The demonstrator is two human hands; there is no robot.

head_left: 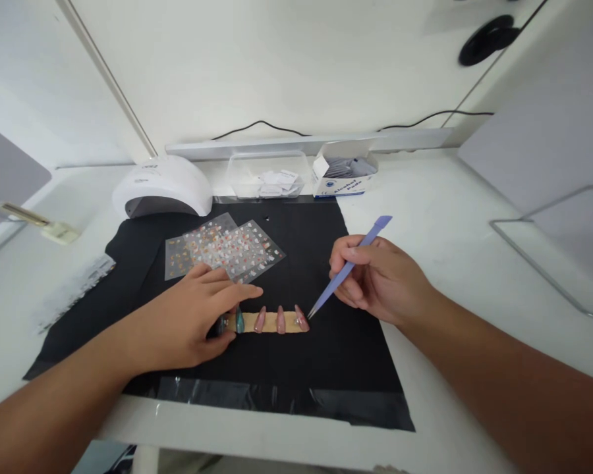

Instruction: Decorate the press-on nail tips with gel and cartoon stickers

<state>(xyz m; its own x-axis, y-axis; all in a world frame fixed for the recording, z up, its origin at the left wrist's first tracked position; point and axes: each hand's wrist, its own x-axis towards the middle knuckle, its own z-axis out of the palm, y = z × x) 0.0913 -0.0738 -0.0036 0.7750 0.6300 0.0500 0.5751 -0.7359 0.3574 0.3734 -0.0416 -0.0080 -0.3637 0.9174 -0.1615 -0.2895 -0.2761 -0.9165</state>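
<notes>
My right hand is closed around purple tweezers. Their metal tips point down to the left, at the rightmost pink false nail; whether they touch it I cannot tell. That nail sits tilted on the end of a tan strip. Two more pink false nails, and a teal false nail, stand across the same strip. My left hand is closed on the strip's left end, thumb below and index finger stretched out above. The part under the palm is hidden.
Transparent sticker sheets lie on a black mat. Behind them stand a white nail lamp, a clear tray holding white packets, and an alcohol pads box. A brush is at left, a metal wire stand at right.
</notes>
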